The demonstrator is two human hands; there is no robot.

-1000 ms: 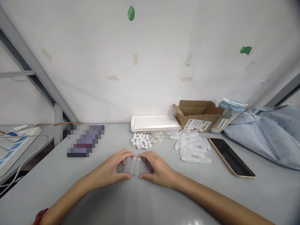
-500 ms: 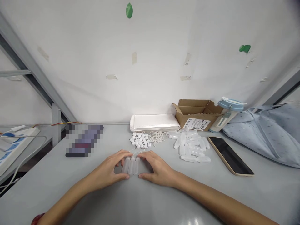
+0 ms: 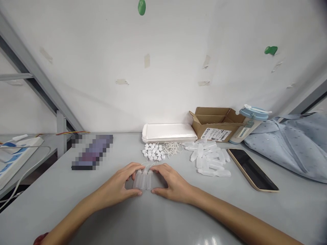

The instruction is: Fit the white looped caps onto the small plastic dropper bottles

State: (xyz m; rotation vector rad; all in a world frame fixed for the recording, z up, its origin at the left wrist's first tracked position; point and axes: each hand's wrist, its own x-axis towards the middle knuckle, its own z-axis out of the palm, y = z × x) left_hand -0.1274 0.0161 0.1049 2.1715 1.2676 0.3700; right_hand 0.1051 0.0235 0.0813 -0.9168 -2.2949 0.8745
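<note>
Nearest us on the grey tabletop, our left hand and right hand press in from either side on a row of small clear bottles lying side by side between them. Each grip is narrow, with thumbs at the near ends and fingertips at the necks. Beyond lie white caps and rubber bands. Rightward we see loose bottles, a phone and, farthest, a cardboard box.

1. Your left hand lies palm down at near centre, its fingers curled towards the right.
2. Your right hand mirrors it just beside, with fingers curled left. The thumb tips are close but apart.
3. Your left forearm and right forearm come in from the near corners and converge, wrists low.
</note>
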